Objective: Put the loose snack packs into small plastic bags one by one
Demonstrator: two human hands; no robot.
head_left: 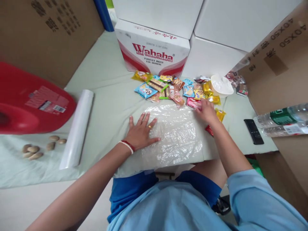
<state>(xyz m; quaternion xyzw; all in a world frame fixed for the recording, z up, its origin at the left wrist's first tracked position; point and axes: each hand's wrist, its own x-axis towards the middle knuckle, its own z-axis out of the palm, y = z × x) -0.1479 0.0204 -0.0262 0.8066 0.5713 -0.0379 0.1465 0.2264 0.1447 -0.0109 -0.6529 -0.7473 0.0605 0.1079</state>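
A clear plastic bag (179, 138) lies flat and crinkled on the cloth-covered table. My left hand (141, 133) presses on its left side, palm down with the fingers spread. At the upper right of the bag, my right hand (207, 111) has its thumb and fingers closed at the right end of a pink snack packet (193, 103); part of the grip is hidden. Around it lie several wrapped snacks, among them a blue packet (145, 90), a yellow packet (214, 99) and a wrapped bun (177, 98). A red packet (209, 130) shows partly under my right forearm.
Behind the snacks stand a Wahaha box (154, 53) and white boxes (211, 57). At right are a white bowl (222, 86), a black remote (253, 131) and plastic bottles (284, 117). Leftward are a plastic roll (78, 128), a red container (36, 99) and several brown nuts (33, 149).
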